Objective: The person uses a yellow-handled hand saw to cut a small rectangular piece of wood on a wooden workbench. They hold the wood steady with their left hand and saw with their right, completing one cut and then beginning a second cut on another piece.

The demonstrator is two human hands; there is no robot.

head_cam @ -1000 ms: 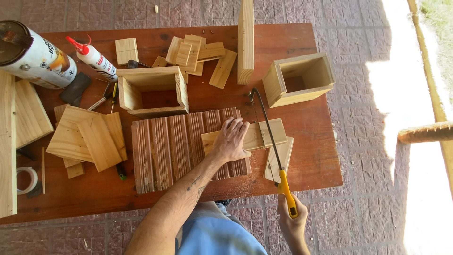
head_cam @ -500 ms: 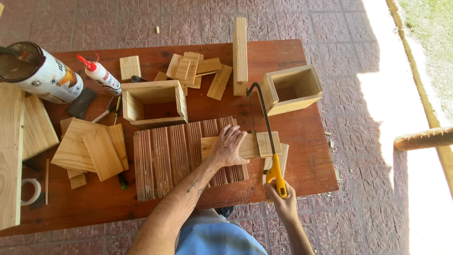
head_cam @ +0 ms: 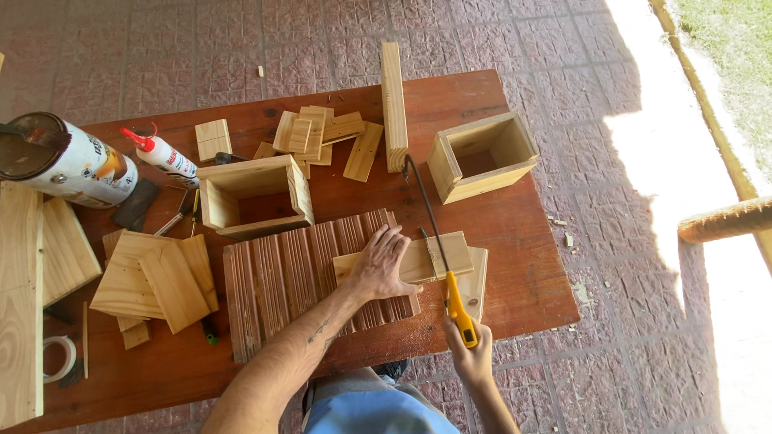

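My left hand (head_cam: 384, 264) presses flat on a pale wooden board (head_cam: 438, 254) that lies across a ribbed brown wooden panel (head_cam: 297, 277). My right hand (head_cam: 469, 358) grips the yellow handle of a small hacksaw (head_cam: 438, 241) near the table's front edge. Its blade runs across the pale board just right of my left fingers. Another pale board (head_cam: 476, 277) lies under the first one.
On the red-brown table (head_cam: 523, 241) stand two open wooden boxes (head_cam: 256, 195) (head_cam: 481, 155), a long wood bar (head_cam: 393, 104), several small blocks (head_cam: 318, 133), a glue bottle (head_cam: 165, 155), a large can (head_cam: 60, 165), stacked boards (head_cam: 157, 281) and a tape roll (head_cam: 58, 358). Brick paving surrounds it.
The saw has been pushed forward across the pale board and my right hand has come closer to the table edge. My left hand stays on the board.
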